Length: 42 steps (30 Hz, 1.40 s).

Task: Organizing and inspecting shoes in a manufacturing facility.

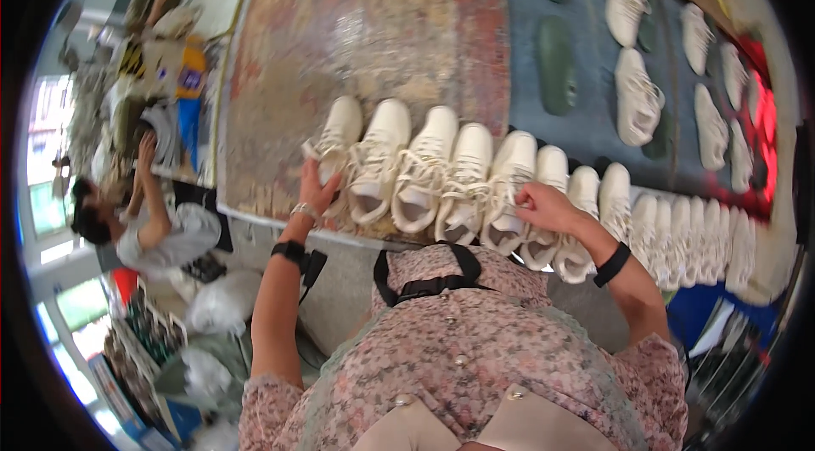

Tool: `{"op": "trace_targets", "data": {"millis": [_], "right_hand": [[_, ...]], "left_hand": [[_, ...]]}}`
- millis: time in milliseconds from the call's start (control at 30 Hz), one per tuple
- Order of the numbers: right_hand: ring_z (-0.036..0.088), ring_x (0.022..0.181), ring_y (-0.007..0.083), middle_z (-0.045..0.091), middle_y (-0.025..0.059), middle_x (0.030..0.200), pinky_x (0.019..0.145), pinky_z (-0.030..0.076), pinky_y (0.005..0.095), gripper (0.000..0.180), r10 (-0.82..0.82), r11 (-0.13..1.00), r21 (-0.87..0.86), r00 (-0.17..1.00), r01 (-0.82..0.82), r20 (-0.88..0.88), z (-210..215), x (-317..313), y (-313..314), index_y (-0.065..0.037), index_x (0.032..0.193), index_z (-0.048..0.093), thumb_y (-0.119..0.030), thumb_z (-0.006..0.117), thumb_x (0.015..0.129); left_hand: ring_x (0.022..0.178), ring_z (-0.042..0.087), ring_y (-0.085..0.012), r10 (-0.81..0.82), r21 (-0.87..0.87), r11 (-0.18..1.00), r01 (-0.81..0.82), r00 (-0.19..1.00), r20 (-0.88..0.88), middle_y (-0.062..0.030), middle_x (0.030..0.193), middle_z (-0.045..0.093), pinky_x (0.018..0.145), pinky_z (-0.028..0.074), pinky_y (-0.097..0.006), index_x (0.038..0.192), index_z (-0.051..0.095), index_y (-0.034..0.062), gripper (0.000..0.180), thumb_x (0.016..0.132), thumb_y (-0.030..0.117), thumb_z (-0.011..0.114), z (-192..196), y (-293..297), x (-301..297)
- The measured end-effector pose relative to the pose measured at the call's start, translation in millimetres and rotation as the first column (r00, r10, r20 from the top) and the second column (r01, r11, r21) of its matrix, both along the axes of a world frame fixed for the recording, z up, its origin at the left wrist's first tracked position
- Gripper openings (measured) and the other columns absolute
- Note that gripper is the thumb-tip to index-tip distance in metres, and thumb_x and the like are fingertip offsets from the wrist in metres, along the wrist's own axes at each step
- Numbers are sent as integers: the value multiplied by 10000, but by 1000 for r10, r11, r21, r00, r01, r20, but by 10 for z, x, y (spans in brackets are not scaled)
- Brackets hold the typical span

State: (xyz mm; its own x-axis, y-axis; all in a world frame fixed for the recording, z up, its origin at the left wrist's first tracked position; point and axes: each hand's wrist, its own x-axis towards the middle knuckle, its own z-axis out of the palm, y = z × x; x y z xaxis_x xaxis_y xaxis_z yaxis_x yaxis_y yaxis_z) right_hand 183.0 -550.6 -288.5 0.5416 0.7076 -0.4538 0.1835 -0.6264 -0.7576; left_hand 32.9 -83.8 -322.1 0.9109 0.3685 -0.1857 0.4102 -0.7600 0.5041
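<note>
A row of white lace-up sneakers stands along the table's near edge, toes pointing away from me. My left hand [317, 189] grips the leftmost sneaker [343, 121] at its left side near the opening, with the thumb by the heel. My right hand [545, 208] is over the row, its fingers pinched together beside the laces of a sneaker [514, 154] further right. What those fingertips hold, if anything, is too small to tell. The neighbouring sneakers [389, 124] stand close together, their laces loosely crossed and their openings facing me.
The worn wooden tabletop [356, 35] meets a dark belt [586, 69] on the right. Green soles [557, 64] and more white sneakers [637, 94] lie on it, near a red glow [768, 120]. Smaller-looking shoes [679, 234] continue the row. Another person [174, 226] works at left.
</note>
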Motion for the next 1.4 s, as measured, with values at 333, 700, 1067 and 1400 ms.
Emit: {"op": "trace_targets", "data": {"millis": [333, 700, 1067, 1400], "right_hand": [[604, 786, 345, 617, 145, 821, 649, 475, 449, 144, 379, 922, -153, 756, -355, 533, 516, 787, 1819, -39, 819, 607, -63, 556, 687], [446, 1165, 252, 550, 32, 1163, 958, 315, 446, 592, 665, 475, -343, 75, -811, 743, -554, 620, 4186, -188, 1282, 438, -164, 643, 727], [483, 944, 311, 536, 113, 960, 822, 380, 404, 502, -284, 948, 309, 626, 71, 727, -188, 2244, 2493, -77, 1075, 554, -251, 722, 635], [449, 1135, 292, 561, 53, 1141, 959, 354, 427, 480, -296, 955, 227, 559, 190, 775, 237, 3182, 207, -115, 1072, 594, -174, 734, 617]], "left_hand": [[1235, 342, -353, 113, -203, 974, -100, 992, 55, -219, 1311, 386, 1022, 292, -399, 1322, 321, 8, 657, 804, 283, 618, 160, 18, -42], [1046, 544, -219, 911, -836, -148, -529, 255, -323, -116, 1176, 553, 853, 439, -342, 1231, 441, 17, 503, 919, 412, 440, -216, 165, -869], [928, 514, -286, 684, -133, 730, -671, 721, 113, -168, 1063, 488, 816, 439, -362, 1050, 577, 10, 334, 781, 205, 612, -894, -104, -772], [824, 508, -178, 737, -410, 607, -681, 675, -29, -114, 1175, 364, 724, 460, -292, 1140, 500, 39, 372, 783, 112, 575, -929, 30, -474]]}}
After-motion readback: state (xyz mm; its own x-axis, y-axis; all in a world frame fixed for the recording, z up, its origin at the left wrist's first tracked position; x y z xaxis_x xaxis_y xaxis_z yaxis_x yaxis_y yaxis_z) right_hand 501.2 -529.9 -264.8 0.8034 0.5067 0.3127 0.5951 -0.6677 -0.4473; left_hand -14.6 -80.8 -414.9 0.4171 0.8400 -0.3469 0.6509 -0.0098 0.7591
